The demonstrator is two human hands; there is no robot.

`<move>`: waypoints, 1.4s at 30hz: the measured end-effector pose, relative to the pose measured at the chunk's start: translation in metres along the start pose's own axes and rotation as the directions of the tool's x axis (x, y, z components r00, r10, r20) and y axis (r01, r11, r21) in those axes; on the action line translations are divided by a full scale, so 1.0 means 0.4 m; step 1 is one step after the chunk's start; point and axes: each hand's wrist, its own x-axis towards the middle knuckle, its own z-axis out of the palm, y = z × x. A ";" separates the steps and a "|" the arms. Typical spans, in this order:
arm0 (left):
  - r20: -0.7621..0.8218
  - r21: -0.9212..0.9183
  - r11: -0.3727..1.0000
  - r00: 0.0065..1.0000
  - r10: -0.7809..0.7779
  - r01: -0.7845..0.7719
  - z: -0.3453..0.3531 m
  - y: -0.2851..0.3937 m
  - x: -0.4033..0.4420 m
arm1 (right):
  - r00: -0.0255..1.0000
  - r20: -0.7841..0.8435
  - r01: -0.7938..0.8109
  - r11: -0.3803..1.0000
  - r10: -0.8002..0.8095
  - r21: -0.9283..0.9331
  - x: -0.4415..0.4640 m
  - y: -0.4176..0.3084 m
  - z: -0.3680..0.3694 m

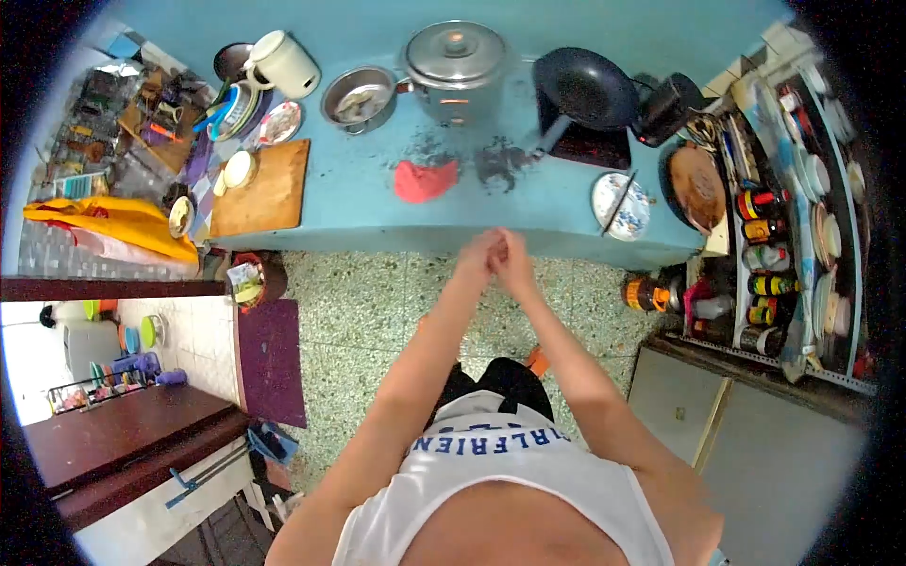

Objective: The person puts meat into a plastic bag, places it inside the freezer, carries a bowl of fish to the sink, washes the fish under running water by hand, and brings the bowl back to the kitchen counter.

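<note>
My left hand [478,253] and my right hand [512,259] meet in front of the blue counter's edge, fingers together and slightly blurred. Whether anything lies between them cannot be made out. Beyond them on the counter [377,203] is a red cloth [425,180], with dark smudges behind it. A lidded steel pot [456,71] stands at the back, beside a smaller steel pan [360,98] with something in it. To the right a black wok [585,88] rests on a dark stove [595,146]. A patterned plate [620,206] with chopsticks across it sits near the front edge.
At the left are a cutting board [274,193] with pale pieces, a cream jug [285,66] and stacked dishes. A bin [257,283] stands below. Shelves of bottles [763,229] and a grey cabinet [675,406] line the right. A dark red table [123,443] is at lower left.
</note>
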 end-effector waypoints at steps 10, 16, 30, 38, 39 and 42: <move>-0.297 -0.031 0.999 0.954 -0.036 0.028 -0.337 0.305 0.028 | 0.993 0.097 -0.060 0.996 0.066 -0.059 0.197 -0.085 0.403; -0.200 -0.126 0.992 0.980 -0.023 -0.002 -0.459 0.375 0.172 | 0.941 0.238 -0.253 0.967 0.242 0.017 0.340 -0.082 0.498; -0.465 -0.120 0.992 0.882 -0.080 0.026 -0.536 0.714 0.249 | 0.701 0.146 -0.675 0.584 0.698 0.451 0.961 -0.081 0.762; -0.478 -0.104 0.991 0.878 0.027 -0.087 -0.529 0.802 0.201 | 0.699 0.296 -0.689 0.503 0.651 0.521 0.934 -0.073 0.732; -0.482 -0.089 0.989 0.874 0.063 -0.120 -0.521 0.815 0.200 | 0.714 0.216 -0.680 0.589 0.665 0.437 0.901 -0.127 0.706; -0.765 -0.019 0.993 0.641 0.060 -0.115 -0.395 0.937 0.125 | 0.757 0.380 -0.649 0.541 0.532 0.536 0.769 -0.238 0.670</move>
